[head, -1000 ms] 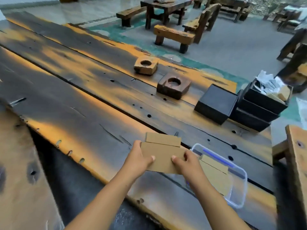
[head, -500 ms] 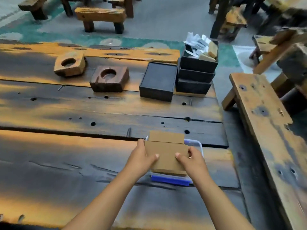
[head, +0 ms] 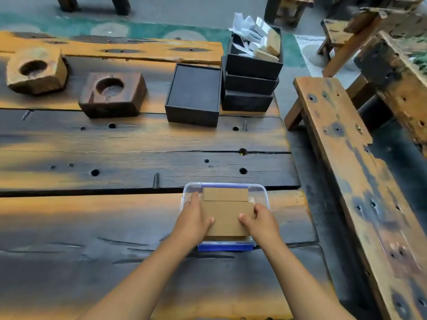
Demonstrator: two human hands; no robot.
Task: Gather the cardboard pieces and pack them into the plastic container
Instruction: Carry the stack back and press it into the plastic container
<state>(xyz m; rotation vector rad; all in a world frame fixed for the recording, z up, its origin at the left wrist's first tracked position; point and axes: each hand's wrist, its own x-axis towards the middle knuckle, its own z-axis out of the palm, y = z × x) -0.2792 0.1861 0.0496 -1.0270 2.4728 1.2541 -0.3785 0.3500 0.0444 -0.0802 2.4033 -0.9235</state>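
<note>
Brown cardboard pieces (head: 227, 217), stacked flat, sit over the open clear plastic container (head: 263, 192) near the bench (head: 115, 227) front edge, clamped on their sides by the left hand (head: 193, 221) and right hand (head: 262, 221). Behind: two wooden blocks (head: 113, 93) with round hollows, one black box (head: 193, 94), three stacked black trays (head: 250, 83) holding scraps.

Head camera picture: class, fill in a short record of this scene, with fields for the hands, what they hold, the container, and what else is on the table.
left hand: grips the left edge of the cardboard pieces
right hand: grips the right edge
cardboard pieces: flat stack held over the open container
plastic container: clear, blue clips, near the table's right end
wooden table: dark worn planks
also there: two wooden blocks with round hollows, black boxes
</note>
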